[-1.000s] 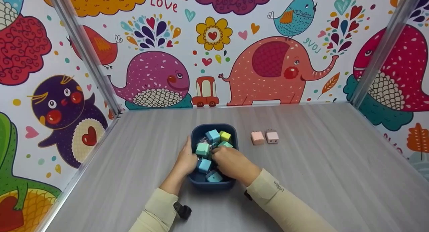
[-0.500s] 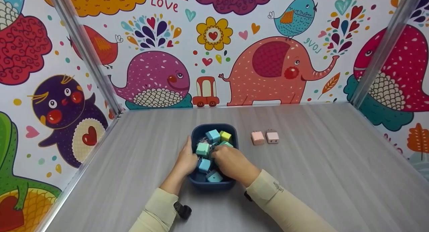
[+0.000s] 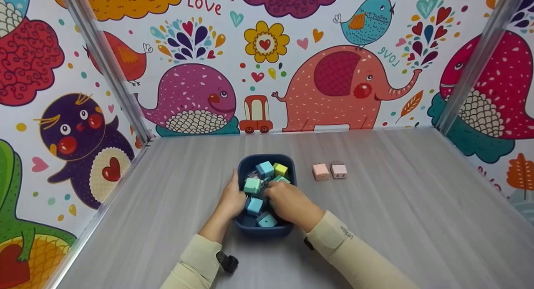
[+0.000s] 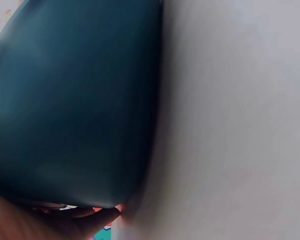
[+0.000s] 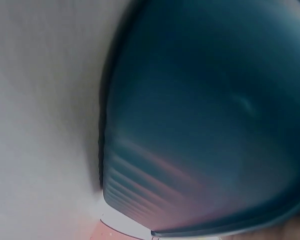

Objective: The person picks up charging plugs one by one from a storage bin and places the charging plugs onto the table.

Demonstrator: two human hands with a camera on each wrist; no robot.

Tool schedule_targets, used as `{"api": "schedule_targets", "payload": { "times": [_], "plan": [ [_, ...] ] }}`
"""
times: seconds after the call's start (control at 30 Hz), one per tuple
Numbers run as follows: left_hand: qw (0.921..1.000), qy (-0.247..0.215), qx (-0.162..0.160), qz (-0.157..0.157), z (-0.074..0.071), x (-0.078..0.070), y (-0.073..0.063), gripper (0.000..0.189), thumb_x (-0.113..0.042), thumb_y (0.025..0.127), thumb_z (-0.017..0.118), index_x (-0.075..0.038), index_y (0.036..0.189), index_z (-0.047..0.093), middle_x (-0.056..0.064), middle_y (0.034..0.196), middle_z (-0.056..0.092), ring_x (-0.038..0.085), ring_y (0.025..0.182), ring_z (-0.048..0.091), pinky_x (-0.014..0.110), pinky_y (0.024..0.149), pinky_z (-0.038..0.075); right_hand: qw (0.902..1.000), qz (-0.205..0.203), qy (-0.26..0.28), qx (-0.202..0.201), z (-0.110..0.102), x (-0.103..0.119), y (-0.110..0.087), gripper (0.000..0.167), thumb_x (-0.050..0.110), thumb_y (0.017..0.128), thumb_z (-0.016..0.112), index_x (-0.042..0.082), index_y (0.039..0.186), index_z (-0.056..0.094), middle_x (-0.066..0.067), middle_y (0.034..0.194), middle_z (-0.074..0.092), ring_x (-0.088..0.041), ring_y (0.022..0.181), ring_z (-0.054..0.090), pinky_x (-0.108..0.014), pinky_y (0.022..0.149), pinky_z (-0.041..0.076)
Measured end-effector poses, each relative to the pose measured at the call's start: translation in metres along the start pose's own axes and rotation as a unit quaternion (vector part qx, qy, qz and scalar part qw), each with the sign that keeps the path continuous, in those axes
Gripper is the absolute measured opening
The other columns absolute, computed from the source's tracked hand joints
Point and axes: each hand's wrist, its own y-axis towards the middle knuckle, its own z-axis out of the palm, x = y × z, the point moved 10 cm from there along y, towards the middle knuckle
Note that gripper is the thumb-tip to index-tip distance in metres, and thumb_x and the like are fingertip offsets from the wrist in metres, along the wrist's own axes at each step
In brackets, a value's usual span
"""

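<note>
A dark blue plastic bin (image 3: 267,232) holds several charger plugs, among them a light blue one (image 3: 265,169), a yellow-green one (image 3: 280,169), a mint one (image 3: 252,186) and a teal one (image 3: 266,219). My left hand (image 3: 231,200) holds the bin's left side, fingers along the outer wall and thumb at the rim. Over the right rim reaches my right hand (image 3: 290,203), its fingers bent down among the plugs. Its fingertips are hidden, and I cannot tell whether they hold a plug. Both wrist views mostly show the bin's outer walls (image 4: 74,110).
To the right of the bin, a peach charger plug (image 3: 321,172) and a pale pink one (image 3: 339,170) lie side by side on the grey table (image 3: 388,205). Cartoon-printed walls (image 3: 267,80) with metal corner posts (image 3: 475,59) close off the back and sides.
</note>
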Motion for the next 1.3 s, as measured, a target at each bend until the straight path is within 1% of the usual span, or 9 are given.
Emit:
{"api": "schedule_targets", "payload": {
  "times": [0.17, 0.3, 0.4, 0.5, 0.63, 0.73, 1.03, 1.17, 1.3],
  "plan": [
    [1.0, -0.002, -0.001, 0.004, 0.0, 0.0, 0.001, 0.08, 0.013, 0.094, 0.039, 0.008, 0.167, 0.009, 0.032, 0.172, 0.018, 0.046, 0.159, 0.019, 0.058, 0.127, 0.022, 1.0, 0.003, 0.0, 0.005, 0.0, 0.0, 0.0, 0.016, 0.0, 0.099, 0.07, 0.004, 0.108, 0.083, -0.011, 0.102, 0.077, -0.022, 0.094, 0.076, -0.038, 0.088, 0.063],
    [1.0, -0.001, 0.001, -0.001, 0.0, 0.001, 0.001, 0.08, 0.013, 0.095, 0.039, 0.007, 0.168, 0.008, 0.032, 0.172, 0.018, 0.046, 0.159, 0.019, 0.059, 0.127, 0.023, 0.9999, 0.008, 0.01, 0.005, 0.001, -0.001, 0.0, 0.016, -0.001, 0.096, 0.073, 0.004, 0.107, 0.083, -0.011, 0.1, 0.077, -0.02, 0.09, 0.075, -0.037, 0.088, 0.063],
    [1.0, -0.001, 0.002, -0.003, 0.0, 0.001, 0.001, 0.079, 0.012, 0.095, 0.04, 0.007, 0.168, 0.008, 0.032, 0.172, 0.018, 0.046, 0.159, 0.019, 0.059, 0.126, 0.024, 0.9996, 0.015, 0.022, 0.012, 0.001, -0.002, -0.001, 0.017, -0.002, 0.095, 0.074, 0.004, 0.109, 0.083, -0.011, 0.102, 0.077, -0.019, 0.09, 0.075, -0.037, 0.09, 0.063],
    [1.0, 0.002, 0.002, 0.001, 0.0, 0.001, 0.001, 0.079, 0.013, 0.095, 0.04, 0.008, 0.167, 0.009, 0.033, 0.171, 0.018, 0.047, 0.159, 0.02, 0.059, 0.126, 0.024, 0.9991, 0.02, 0.032, 0.018, -0.003, -0.002, -0.002, 0.02, -0.003, 0.094, 0.076, 0.004, 0.112, 0.083, -0.01, 0.106, 0.078, -0.018, 0.093, 0.075, -0.037, 0.092, 0.062],
    [1.0, 0.005, 0.002, 0.004, 0.0, 0.0, 0.001, 0.079, 0.013, 0.095, 0.039, 0.009, 0.167, 0.009, 0.032, 0.172, 0.018, 0.046, 0.159, 0.02, 0.059, 0.126, 0.023, 0.9992, 0.016, 0.033, 0.013, -0.013, 0.001, -0.003, 0.023, -0.003, 0.09, 0.081, 0.005, 0.111, 0.083, -0.009, 0.106, 0.077, -0.018, 0.094, 0.074, -0.037, 0.091, 0.062],
    [1.0, 0.007, 0.003, 0.001, 0.0, 0.0, 0.002, 0.078, 0.013, 0.095, 0.039, 0.008, 0.167, 0.01, 0.031, 0.172, 0.018, 0.045, 0.159, 0.02, 0.058, 0.127, 0.023, 0.9993, 0.014, 0.033, 0.008, -0.022, 0.002, -0.004, 0.024, -0.003, 0.088, 0.082, 0.005, 0.111, 0.082, -0.009, 0.106, 0.077, -0.019, 0.096, 0.073, -0.037, 0.092, 0.062],
    [1.0, 0.007, 0.0, -0.004, 0.0, 0.001, 0.002, 0.078, 0.013, 0.095, 0.04, 0.008, 0.167, 0.011, 0.032, 0.171, 0.02, 0.045, 0.159, 0.021, 0.058, 0.127, 0.023, 0.9959, 0.043, 0.08, 0.001, -0.045, -0.004, -0.005, 0.034, -0.006, 0.086, 0.084, 0.006, 0.118, 0.082, -0.009, 0.114, 0.078, -0.021, 0.105, 0.073, -0.039, 0.093, 0.061],
    [1.0, 0.007, -0.001, -0.001, -0.001, -0.001, 0.001, 0.079, 0.014, 0.093, 0.04, 0.009, 0.167, 0.011, 0.033, 0.171, 0.02, 0.046, 0.158, 0.021, 0.059, 0.127, 0.023, 0.9946, 0.052, 0.088, -0.016, -0.059, -0.01, -0.007, 0.034, -0.005, 0.086, 0.084, 0.008, 0.118, 0.083, -0.009, 0.114, 0.077, -0.023, 0.105, 0.071, -0.04, 0.093, 0.061],
    [1.0, 0.005, 0.001, 0.001, -0.001, -0.001, 0.001, 0.079, 0.013, 0.094, 0.04, 0.008, 0.167, 0.011, 0.032, 0.171, 0.02, 0.046, 0.158, 0.021, 0.059, 0.127, 0.023, 0.9929, 0.071, 0.088, -0.035, -0.073, -0.02, -0.009, 0.034, -0.003, 0.085, 0.086, 0.008, 0.117, 0.083, -0.009, 0.112, 0.075, -0.022, 0.103, 0.072, -0.039, 0.091, 0.062]
  ]
}}
